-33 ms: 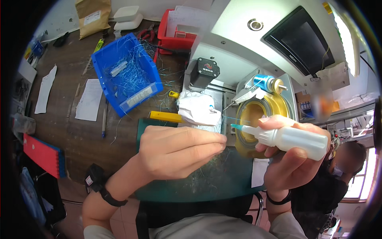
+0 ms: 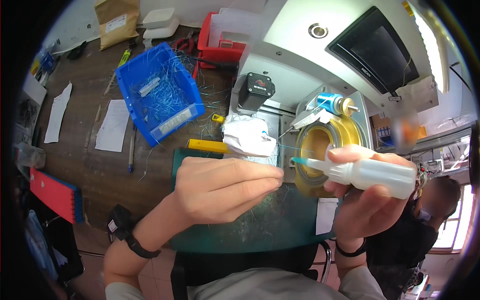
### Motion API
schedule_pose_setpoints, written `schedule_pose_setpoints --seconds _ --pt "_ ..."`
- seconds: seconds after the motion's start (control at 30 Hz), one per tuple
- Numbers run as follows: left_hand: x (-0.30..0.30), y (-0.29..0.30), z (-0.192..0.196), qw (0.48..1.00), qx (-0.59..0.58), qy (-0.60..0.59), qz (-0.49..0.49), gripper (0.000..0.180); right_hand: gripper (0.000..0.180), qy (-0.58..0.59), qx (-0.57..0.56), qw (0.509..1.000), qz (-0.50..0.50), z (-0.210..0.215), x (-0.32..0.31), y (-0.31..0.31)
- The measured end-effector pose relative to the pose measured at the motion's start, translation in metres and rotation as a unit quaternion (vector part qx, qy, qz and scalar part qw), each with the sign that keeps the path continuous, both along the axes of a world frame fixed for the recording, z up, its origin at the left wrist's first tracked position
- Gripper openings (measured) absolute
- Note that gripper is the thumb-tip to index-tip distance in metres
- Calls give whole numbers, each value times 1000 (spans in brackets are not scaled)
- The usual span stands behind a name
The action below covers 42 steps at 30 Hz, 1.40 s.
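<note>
My right hand [image 2: 367, 215] grips a translucent white squeeze bottle [image 2: 382, 176], tilted nearly flat. The bottle's teal tip [image 2: 300, 161] points left, just beyond the fingertips of my left hand [image 2: 225, 189], and touches nothing that I can make out. My left fingers are pressed together in a pinch over a green mat [image 2: 220, 239]. Whatever they hold, if anything, is too small to see. A crumpled white cloth or paper bundle [image 2: 248, 136] lies just past my left hand. From near it, a thin blue strand [image 2: 295, 148] runs toward a yellow ring-shaped part [image 2: 320, 145] of the machine.
The white machine [image 2: 295, 55] with a dark screen [image 2: 372, 50] stands at the far right. A blue bin [image 2: 134, 107] of tangled blue strands sits left, beside a red tray [image 2: 206, 37]. A yellow bar [image 2: 207, 146] lies behind my left hand. Another person [image 2: 400, 245] is at right.
The bottle and my right hand have shifted slightly to the right. My left hand is almost unmoved.
</note>
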<state>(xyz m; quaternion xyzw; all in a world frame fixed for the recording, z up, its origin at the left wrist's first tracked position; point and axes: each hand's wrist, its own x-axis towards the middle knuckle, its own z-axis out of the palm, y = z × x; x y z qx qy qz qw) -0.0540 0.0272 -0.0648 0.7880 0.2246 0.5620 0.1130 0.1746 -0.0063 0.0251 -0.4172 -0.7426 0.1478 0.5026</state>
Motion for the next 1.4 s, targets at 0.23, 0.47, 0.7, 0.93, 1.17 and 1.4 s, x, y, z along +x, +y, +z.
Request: schedule_pose_setpoints --seconds 0.23,0.47,0.7,0.93,1.17,1.4 --pt "-2 -1 3 996 39 67 48 22 56 70 110 980 -149 4 79 -57" --pt "22 -16 19 997 -30 63 32 12 36 444 94 862 -228 -15 215 -76" --pt "65 -55 4 688 -474 -545 -70 34 48 142 199 940 -239 6 252 -10" --pt "58 -53 9 576 -603 -514 -202 35 74 -46 60 956 -285 13 255 23" --pt "45 -36 -12 794 -549 -259 -32 22 67 -187 56 917 -348 8 255 20" --pt "12 5 4 986 61 141 57 29 59 -106 -11 934 -340 2 269 13"
